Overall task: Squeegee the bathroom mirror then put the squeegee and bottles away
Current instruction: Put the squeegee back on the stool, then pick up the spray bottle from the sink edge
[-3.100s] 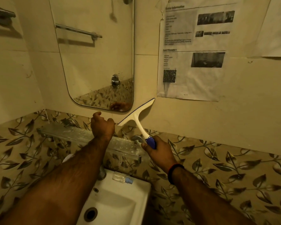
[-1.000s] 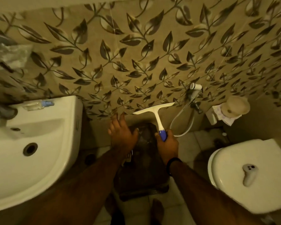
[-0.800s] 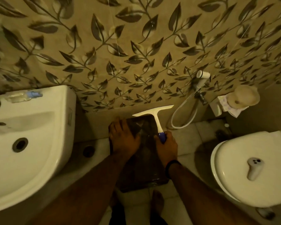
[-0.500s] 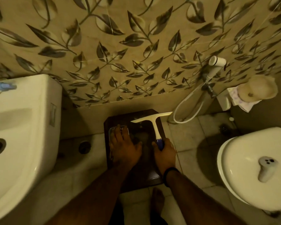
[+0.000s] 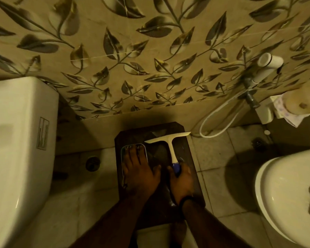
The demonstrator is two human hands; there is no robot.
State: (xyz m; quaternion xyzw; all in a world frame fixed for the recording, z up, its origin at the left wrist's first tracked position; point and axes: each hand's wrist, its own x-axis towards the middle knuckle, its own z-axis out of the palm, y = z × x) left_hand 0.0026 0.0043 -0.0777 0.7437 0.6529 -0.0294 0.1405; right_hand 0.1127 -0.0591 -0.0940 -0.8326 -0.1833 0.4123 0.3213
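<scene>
Lowered since half a second ago, the squeegee is held over the dark stool, right hand closed on its handle; left hand is spread flat. Light and stiff, it is best gripped there.

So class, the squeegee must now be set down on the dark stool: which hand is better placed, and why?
Right. The right hand already grips the squeegee by its blue handle, just above the dark stool. The left hand lies spread over a pale-rimmed object beside it.
</scene>
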